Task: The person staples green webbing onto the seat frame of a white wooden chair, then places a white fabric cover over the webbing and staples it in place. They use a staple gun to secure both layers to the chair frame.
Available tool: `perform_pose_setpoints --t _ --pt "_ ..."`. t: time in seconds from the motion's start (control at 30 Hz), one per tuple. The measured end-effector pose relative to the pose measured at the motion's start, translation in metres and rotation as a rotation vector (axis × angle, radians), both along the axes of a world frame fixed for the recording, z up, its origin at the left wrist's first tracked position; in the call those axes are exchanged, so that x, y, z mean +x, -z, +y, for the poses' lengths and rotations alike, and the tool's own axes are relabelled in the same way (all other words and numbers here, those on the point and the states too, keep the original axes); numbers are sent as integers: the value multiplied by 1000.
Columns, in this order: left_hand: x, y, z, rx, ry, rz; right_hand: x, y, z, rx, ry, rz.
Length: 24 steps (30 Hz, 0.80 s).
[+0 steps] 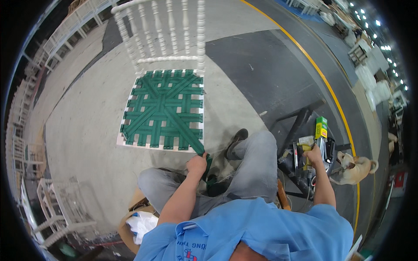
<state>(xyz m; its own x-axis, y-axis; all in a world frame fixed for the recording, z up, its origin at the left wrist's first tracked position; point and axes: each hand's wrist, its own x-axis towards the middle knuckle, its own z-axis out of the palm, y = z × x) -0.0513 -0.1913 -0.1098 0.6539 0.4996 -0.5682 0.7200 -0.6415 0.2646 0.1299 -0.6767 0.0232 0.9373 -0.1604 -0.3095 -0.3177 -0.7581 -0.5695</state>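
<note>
A white chair with turned spindles [172,26] stands in front of me, its seat woven from green webbing straps [163,102]. One diagonal strap runs down to the seat's near right corner. There my left hand [197,164] is closed on this green webbing strap [185,132], and its loose length hangs between my knees. Off to the right, my right hand [312,155] reaches to a dark stand that carries tools. Its fingers are curled around something beside a yellow and metal tool part; what exactly they grip is hidden.
On the dark stand [300,119] sits a green and yellow box [321,126]. A tan dog [355,167] is just beyond it, near a yellow floor line [322,76]. White chair frames [61,204] stand at left. A bin with a white bag [141,224] is by my left side.
</note>
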Motion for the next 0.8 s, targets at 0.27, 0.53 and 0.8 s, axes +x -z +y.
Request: perform_pose_setpoints --t 0.27,0.53,0.8 --pt "-6 10 -5 -50 17 -48 -16 -91 138 518 -241 24" --pt "-3 6 -7 -74 1 -94 -46 -50 363 530 -647 509" --pt "-9 6 2 -223 -38 -88 -62 -7 423 420 -665 575"
